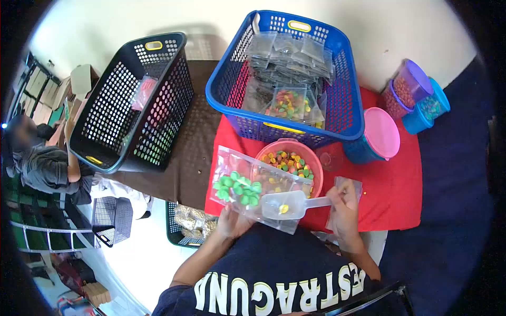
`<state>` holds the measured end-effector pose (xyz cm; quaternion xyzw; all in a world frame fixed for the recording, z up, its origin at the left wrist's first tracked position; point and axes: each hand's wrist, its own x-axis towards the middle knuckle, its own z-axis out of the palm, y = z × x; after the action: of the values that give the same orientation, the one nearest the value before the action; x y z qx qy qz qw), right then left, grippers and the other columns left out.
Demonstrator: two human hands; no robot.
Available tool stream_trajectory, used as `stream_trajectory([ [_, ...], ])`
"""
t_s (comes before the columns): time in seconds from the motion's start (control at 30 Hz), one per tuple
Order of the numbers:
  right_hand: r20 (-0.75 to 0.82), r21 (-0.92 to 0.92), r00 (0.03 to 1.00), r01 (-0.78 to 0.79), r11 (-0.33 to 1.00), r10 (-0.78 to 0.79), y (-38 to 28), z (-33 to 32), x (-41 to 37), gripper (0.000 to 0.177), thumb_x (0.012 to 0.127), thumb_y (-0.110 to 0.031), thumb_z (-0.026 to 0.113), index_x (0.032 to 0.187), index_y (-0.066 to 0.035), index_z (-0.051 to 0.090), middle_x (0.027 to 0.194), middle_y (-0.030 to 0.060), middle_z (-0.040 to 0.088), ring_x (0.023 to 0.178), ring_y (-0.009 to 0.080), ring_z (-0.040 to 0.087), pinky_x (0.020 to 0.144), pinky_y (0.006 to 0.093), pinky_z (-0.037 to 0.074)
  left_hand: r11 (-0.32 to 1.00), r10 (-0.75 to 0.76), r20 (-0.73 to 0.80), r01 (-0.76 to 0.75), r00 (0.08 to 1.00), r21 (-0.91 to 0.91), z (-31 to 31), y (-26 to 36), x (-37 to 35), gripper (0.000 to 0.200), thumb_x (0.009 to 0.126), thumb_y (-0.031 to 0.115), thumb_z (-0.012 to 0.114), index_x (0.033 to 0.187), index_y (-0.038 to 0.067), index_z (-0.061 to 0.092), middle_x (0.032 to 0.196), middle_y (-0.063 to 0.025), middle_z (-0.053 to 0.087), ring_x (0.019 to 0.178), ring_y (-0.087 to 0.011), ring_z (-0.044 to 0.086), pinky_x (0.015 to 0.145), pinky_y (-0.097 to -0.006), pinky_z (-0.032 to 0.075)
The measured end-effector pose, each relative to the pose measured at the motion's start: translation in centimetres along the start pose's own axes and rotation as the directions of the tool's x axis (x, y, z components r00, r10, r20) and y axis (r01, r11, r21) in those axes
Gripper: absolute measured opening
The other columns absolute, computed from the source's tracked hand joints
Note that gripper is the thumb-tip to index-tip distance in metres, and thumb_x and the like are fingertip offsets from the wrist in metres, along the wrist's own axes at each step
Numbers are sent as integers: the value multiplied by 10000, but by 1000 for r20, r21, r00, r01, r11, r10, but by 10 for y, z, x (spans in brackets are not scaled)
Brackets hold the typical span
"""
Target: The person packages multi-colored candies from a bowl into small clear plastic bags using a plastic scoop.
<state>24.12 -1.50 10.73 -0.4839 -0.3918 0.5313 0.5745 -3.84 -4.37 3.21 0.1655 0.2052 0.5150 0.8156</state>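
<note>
A clear plastic bag (pixel 271 176) with green pieces (pixel 237 188) at its left end is held from below by my left hand (pixel 232 222), its fingers partly hidden behind the plastic. My right hand (pixel 343 205) grips the handle of a translucent scoop (pixel 284 205), which lies over the bag's lower right part with a small yellow piece in it. Another clear bag (pixel 357 188) is at my right hand. Just behind the scoop stands a pink bowl (pixel 318 171) of small multicoloured pieces, partly seen through the bag.
A blue basket (pixel 284 126) full of filled packets stands behind the bowl. To its left is a black basket (pixel 163 121). Lidded tubs (pixel 382 134) stand at the right on the red cloth (pixel 395 184). Another person (pixel 42 163) is at the far left.
</note>
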Motion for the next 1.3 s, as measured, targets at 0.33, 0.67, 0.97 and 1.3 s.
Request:
stream_trajectory([
  [0.33, 133, 298, 940, -341, 892, 315, -10, 20, -2, 156, 971, -126, 598, 911, -142, 455, 886, -29, 528, 842, 73, 529, 744, 263, 446, 921, 205, 393, -313, 896, 233, 44, 26, 32, 1002, 796, 696, 594, 1554, 174, 196, 1557, -141, 300, 1411, -372, 339, 1153, -559, 297],
  [0.67, 100, 190, 960, -276, 942, 262, -20, 13, 6, 190, 963, -144, 623, 897, -141, 445, 886, -26, 532, 816, 63, 508, 756, 246, 435, 896, 206, 212, -271, 955, 351, 82, 15, 59, 925, 832, 424, 638, 1560, 148, 138, 1554, -160, 296, 1401, -360, 357, 1131, -536, 342],
  [0.97, 96, 76, 978, -194, 978, 187, -20, 7, 13, 193, 964, -108, 626, 908, -120, 441, 836, -37, 492, 791, 32, 466, 726, 210, 390, 912, 261, -71, -221, 963, 346, 108, -16, 80, 919, 865, 179, 677, 1566, 125, 87, 1551, -178, 292, 1392, -349, 372, 1110, -516, 382],
  [1.3, 152, -33, 974, -163, 986, 167, -20, -9, 33, 196, 949, -95, 638, 907, -117, 448, 763, -58, 453, 721, 29, 449, 663, 207, 370, 801, 476, 323, -251, 818, -544, 101, -20, 88, 825, 910, 557, 593, 1563, 279, 172, 1536, -82, 359, 1418, -329, 345, 1122, -581, 318],
])
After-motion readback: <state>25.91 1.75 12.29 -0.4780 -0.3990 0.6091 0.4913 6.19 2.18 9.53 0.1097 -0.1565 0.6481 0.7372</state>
